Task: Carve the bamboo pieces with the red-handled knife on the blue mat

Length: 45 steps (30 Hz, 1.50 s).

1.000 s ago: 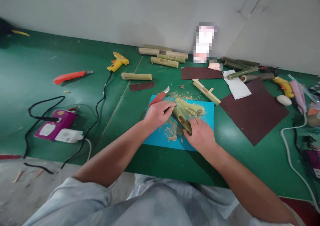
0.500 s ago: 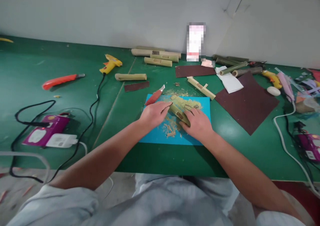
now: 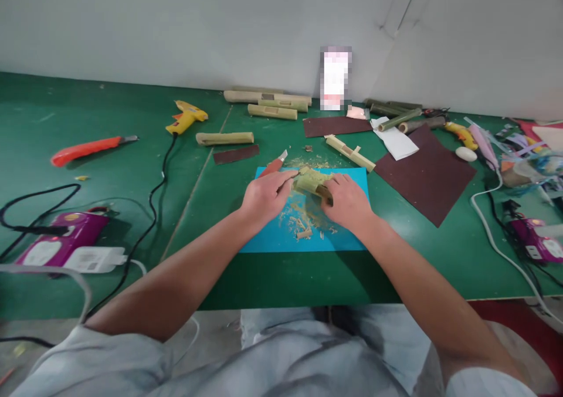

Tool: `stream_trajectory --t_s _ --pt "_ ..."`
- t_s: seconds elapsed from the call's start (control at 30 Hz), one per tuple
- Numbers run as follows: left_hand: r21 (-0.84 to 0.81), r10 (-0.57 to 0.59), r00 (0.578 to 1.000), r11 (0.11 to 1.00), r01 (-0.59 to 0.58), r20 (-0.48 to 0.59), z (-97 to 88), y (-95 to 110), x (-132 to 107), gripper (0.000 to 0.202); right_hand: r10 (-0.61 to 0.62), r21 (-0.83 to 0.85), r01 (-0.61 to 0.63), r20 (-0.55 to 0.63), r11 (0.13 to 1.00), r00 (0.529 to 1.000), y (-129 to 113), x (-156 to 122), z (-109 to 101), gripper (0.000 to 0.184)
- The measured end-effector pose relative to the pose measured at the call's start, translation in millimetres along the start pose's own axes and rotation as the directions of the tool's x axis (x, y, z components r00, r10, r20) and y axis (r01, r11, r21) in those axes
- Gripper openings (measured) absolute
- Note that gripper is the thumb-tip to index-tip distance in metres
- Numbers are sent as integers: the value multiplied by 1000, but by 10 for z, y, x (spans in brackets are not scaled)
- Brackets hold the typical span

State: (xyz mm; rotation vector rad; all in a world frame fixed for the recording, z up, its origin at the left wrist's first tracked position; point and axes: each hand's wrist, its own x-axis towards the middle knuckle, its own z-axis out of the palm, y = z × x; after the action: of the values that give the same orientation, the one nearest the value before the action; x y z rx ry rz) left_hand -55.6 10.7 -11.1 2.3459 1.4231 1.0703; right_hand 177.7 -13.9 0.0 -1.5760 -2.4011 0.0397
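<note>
A short green bamboo tube [image 3: 310, 182] lies slantwise between my two hands, dusted with pale shavings. Closed around its left end is my left hand [image 3: 268, 199]. My right hand [image 3: 349, 200] grips the other end, where a dark hollow shows beside the fingers. Beneath them is a blue sheet [image 3: 264, 241], strewn with sawdust and curled shavings [image 3: 303, 233]. Just behind my left hand lies a red-handled carving knife [image 3: 275, 165], its blade pointing away and its handle partly covered by the hand.
Cut bamboo pieces [image 3: 272, 112] lie near the wall, another [image 3: 350, 153] behind the sheet. Brown sandpaper [image 3: 426, 177] and white paper [image 3: 396, 142] are to the right. On the left are a yellow glue gun [image 3: 187, 117], a red-handled cutter [image 3: 92, 149] and a purple power strip [image 3: 65, 237] with cables.
The bamboo tube has been turned, so its cut opening no longer faces up and its rounded side shows. Both hands keep hold of it. The camera view has shifted slightly.
</note>
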Motion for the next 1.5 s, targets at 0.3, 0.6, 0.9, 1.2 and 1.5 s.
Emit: stream_trajectory --t_s 0.3,0.6,0.9,1.2,1.5 --pt "37 -10 1000 999 10 -21 27 3 37 31 -45 21 46 -27 999 999 -90 13 150 25" --pt "7 9 1000 1000 -9 10 42 -20 11 28 -88 9 90 -127 996 988 -139 -34 126 33" --pt "-34 12 1000 999 -12 9 49 -25 -17 27 -91 75 104 -162 992 983 -57 -57 104 31" --pt "-54 10 999 999 -8 34 17 -13 -21 28 96 318 -24 -212 948 973 262 -157 -54 26" --pt "-72 -25 999 997 27 27 20 -6 -25 29 73 399 -37 -75 916 995 299 -137 -5 20"
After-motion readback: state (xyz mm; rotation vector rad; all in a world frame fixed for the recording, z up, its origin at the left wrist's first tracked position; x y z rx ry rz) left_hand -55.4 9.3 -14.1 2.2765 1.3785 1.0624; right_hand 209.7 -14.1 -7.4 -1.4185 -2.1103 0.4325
